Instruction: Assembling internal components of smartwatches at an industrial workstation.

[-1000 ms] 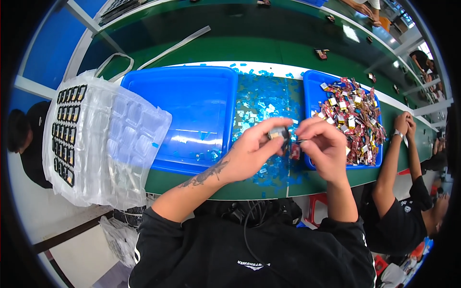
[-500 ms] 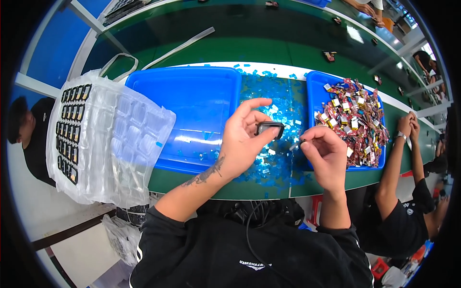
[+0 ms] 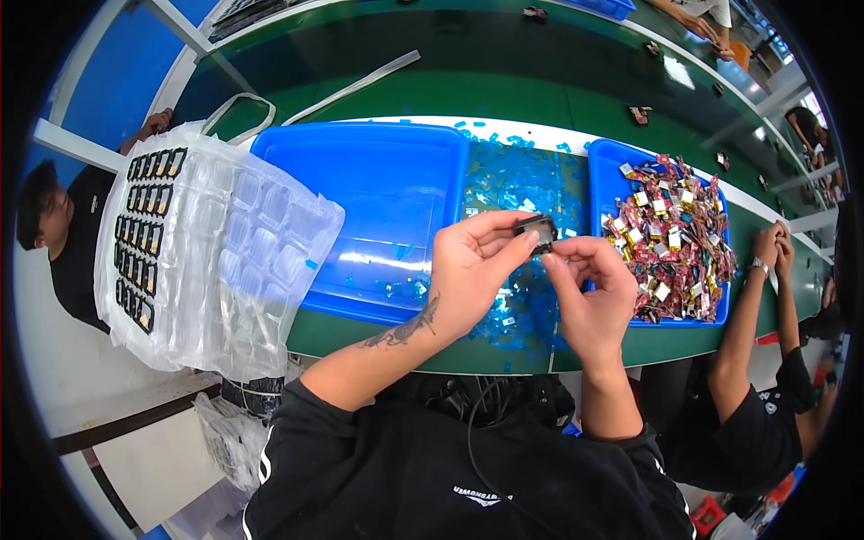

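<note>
My left hand (image 3: 470, 265) grips a small black rectangular casing (image 3: 538, 227) between thumb and fingers, above the middle of the bench. Close against the casing's lower right edge is my right hand (image 3: 596, 292), its thumb and index finger pinched together. Whatever sits between those fingertips is too small to make out. Beneath both hands, many little blue film pieces (image 3: 515, 184) lie scattered over the green bench.
An open blue tray (image 3: 360, 193) stands at left, partly overlapped by clear plastic trays (image 3: 202, 270) carrying black frames (image 3: 148, 229). At right, another blue tray (image 3: 598, 184) holds a heap of small wired components (image 3: 670, 238). Co-workers' arms (image 3: 740, 315) are beyond it; a conveyor runs behind.
My right hand has come up to the casing, which was apart from it before. The casing has turned and shifted right and slightly up with my left hand. The whole view has shifted slightly.
</note>
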Available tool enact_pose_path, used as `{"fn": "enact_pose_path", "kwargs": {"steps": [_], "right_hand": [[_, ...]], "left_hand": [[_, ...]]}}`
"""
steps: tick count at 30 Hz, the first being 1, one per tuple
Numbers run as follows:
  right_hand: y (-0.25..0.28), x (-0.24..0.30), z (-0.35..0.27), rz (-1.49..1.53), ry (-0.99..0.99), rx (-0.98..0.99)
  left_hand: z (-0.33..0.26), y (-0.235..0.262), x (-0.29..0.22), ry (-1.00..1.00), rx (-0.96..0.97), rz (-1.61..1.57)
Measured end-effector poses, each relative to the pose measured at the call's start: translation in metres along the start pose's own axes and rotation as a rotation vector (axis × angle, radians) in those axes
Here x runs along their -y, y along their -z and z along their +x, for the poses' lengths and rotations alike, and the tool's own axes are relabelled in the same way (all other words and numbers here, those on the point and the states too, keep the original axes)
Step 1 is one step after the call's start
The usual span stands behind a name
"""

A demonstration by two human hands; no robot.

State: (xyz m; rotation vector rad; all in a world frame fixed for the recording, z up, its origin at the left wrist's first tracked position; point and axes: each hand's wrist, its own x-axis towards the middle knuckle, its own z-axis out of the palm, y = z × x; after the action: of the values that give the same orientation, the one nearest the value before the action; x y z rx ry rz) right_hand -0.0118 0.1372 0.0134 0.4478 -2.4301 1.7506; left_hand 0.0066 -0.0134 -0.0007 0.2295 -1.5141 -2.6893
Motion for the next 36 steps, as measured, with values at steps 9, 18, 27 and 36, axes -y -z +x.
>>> {"fn": "enact_pose_path", "kwargs": {"steps": [9, 18, 27, 36], "right_hand": [[0.004, 0.01, 0.005, -0.081, 0.03, -0.014], [0.008, 0.018, 0.01, -0.135, -0.026, 0.042], [0.012, 0.008, 0.01, 0.001, -0.127, 0.078], [0.015, 0.011, 0.017, -0.06, -0.03, 0.095]], "left_hand": [[-0.004, 0.003, -0.001, -0.016, 0.174, 0.12], [-0.005, 0.002, 0.005, 0.016, 0.171, 0.072], [-0.006, 0.002, 0.009, -0.016, 0.183, 0.116], [-0.007, 0.003, 0.006, 0.051, 0.19, 0.177]]}}
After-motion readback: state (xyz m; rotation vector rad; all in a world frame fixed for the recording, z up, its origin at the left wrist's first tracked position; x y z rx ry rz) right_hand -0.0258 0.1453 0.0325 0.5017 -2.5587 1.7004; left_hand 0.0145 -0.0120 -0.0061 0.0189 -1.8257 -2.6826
